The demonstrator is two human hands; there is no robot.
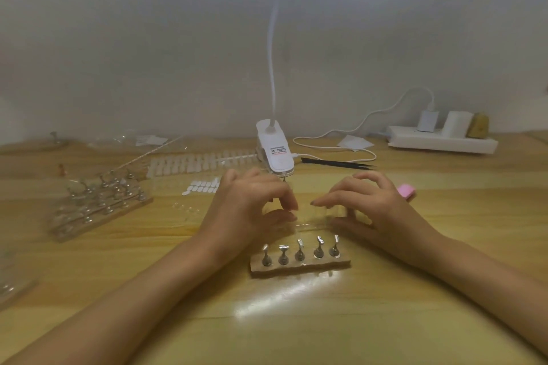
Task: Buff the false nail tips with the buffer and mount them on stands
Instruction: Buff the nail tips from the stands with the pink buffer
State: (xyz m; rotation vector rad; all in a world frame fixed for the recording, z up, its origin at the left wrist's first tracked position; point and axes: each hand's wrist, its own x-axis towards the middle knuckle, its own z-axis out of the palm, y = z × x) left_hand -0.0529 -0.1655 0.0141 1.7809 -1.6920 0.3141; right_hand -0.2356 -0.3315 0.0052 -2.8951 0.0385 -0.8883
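Evidently the clear strip of nail tips [314,218] lies between the hands, left hand [255,204] and right hand [373,207] each pinching one end. It looks light, thin, springy, probably slippery: best held by its edges. Individual tips blur together. The pink buffer [405,190] peeks out behind the right hand.
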